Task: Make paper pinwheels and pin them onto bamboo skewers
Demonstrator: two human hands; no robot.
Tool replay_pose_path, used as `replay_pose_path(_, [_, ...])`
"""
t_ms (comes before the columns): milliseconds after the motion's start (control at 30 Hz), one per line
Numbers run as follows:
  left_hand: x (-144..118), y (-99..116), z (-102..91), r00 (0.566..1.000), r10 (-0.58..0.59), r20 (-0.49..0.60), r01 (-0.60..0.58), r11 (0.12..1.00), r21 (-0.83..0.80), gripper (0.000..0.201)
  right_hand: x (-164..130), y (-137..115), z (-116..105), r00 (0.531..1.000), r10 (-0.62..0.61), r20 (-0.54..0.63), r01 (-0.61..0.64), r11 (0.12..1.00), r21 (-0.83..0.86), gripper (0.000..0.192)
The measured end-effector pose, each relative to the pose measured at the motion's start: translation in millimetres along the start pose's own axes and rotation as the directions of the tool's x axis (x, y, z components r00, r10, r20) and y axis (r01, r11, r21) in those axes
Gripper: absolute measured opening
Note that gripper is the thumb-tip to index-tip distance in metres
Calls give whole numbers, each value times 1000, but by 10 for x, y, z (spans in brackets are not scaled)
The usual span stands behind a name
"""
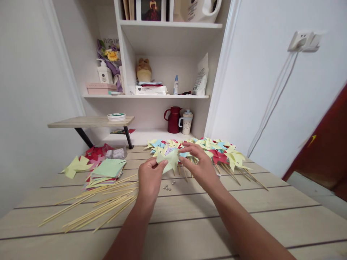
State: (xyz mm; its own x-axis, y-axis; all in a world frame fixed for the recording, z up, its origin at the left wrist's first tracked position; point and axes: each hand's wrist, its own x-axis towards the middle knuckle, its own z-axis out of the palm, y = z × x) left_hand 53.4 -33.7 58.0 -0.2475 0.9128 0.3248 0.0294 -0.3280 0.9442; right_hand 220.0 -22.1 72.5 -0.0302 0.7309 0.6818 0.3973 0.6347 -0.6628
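Note:
My left hand (149, 177) pinches a pale green paper pinwheel head (170, 161) between thumb and fingers, holding it above the table. At the paper's right edge is my right hand (202, 169), its thumb and fingers apart; whether a fingertip touches the paper I cannot tell. Several small shiny beads or pins (167, 187) lie on the table just below the hands. Behind my right hand spreads a pile of finished pinwheels on sticks, among them a red pinwheel (218, 156). Loose wooden sticks (104, 209) lie left of my left hand.
A stack of coloured paper squares (108, 169) sits at the left, beside a yellow folded pinwheel (77, 167) and a clear plastic box (116, 153). A small raised stand (89, 122) rises behind them. White shelves (168, 24) back the table, with a red jug (174, 121) and a cup (187, 122).

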Motion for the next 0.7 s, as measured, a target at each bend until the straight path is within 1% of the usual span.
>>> replay_pose_path(67, [0,30,1,999,49,0,-49,997,53,12,9,-14,-43,997,-61,-40,60,998,-29,26])
replay_pose_path(100, [-4,45,6,997,76,3,-76,994,80,9,10,-20,-56,995,-94,-34,92,994,-52,31])
replay_pose_path(167, [-16,68,24,992,127,5,-126,984,123,4,4,-21,-53,990,-142,27,144,984,-102,38])
replay_pose_path(200, [-23,75,35,989,148,9,-148,979,138,5,-2,-13,-38,986,-152,72,160,979,-128,38])
replay_pose_path(267, [-36,80,55,983,179,31,-182,969,166,7,-14,16,10,976,-152,158,180,967,-181,32])
replay_pose_path(367, [-42,74,68,979,189,75,-200,962,184,8,-25,68,79,967,-138,217,186,957,-223,20])
replay_pose_path(433, [-37,59,62,980,180,84,-194,962,194,9,-24,83,95,971,-116,210,161,965,-209,22])
replay_pose_path(567, [-15,8,34,989,108,105,-130,965,230,9,-13,56,57,976,-18,216,44,992,-114,39])
replay_pose_path(633, [-8,-13,25,992,63,113,-88,968,236,11,-8,39,32,970,40,238,-21,997,-81,39])
replay_pose_path(700, [-4,-23,25,993,38,113,-64,969,238,13,-4,32,17,966,76,248,-60,996,-70,32])
